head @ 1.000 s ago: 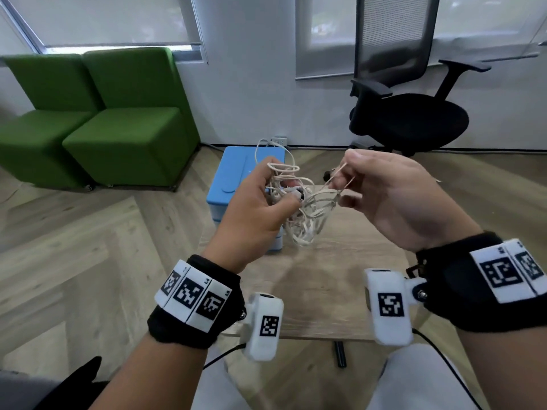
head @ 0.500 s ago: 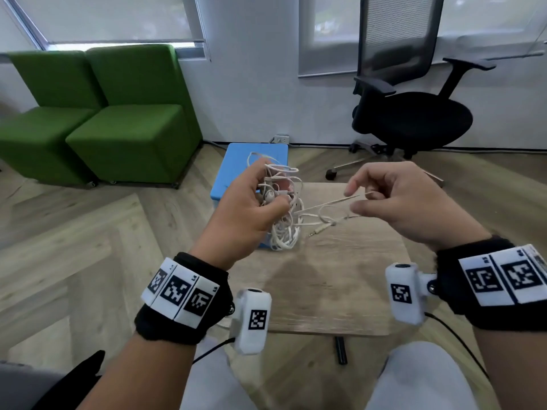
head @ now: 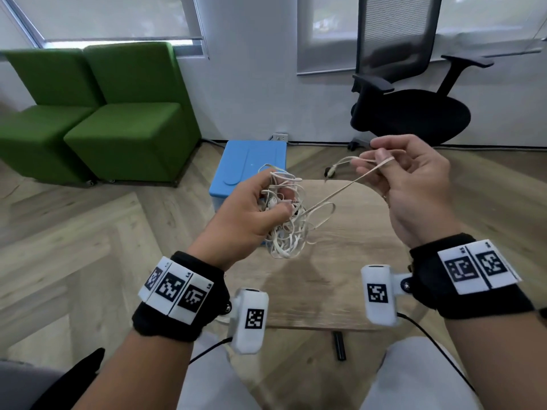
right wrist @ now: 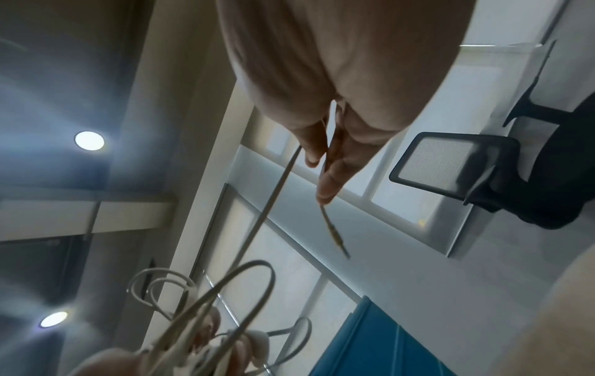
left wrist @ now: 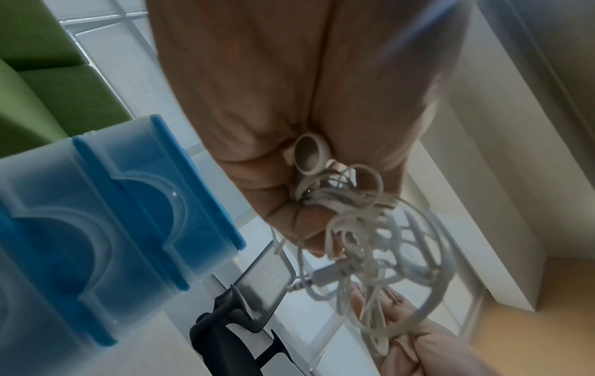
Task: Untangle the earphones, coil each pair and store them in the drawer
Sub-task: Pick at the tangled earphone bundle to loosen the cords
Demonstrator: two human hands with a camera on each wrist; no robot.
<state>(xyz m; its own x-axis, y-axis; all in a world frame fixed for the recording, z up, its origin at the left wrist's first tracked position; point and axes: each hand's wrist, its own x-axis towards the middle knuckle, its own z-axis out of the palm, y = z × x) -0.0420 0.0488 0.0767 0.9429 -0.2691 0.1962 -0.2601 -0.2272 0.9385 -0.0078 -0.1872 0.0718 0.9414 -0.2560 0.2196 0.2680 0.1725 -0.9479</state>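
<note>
**Pulled strand may cinch the knot**

I see my left hand [head: 248, 214] curled around the tangle of white earphones [head: 285, 229], thumb and fingers closed on the top of the bundle while the loose loops hang below it, above the wooden table [head: 340, 276]. My right hand [head: 414, 179] is up and to the right, thumb and forefinger pinching one cord [head: 334, 195] that runs taut back down to the bundle; the other fingers are loosely bent. The plug end [head: 331, 172] sticks out to the left of that pinch, free of the knot.

The main risk, as I judge it, is that this strand is already tight. If I pull further right while the left hand clamps the mass, the loops around it can draw closed and lock harder. An earbud [left wrist: 309, 155] is pressed in the left palm, so a sharp tug could strain its thin cord where it joins.

The hanging loops could also slip from the left grip and drop onto the table, tangling again. The blue drawer unit [head: 251, 164] sits at the far edge, behind the left hand; I cannot tell whether a drawer is open.
</note>
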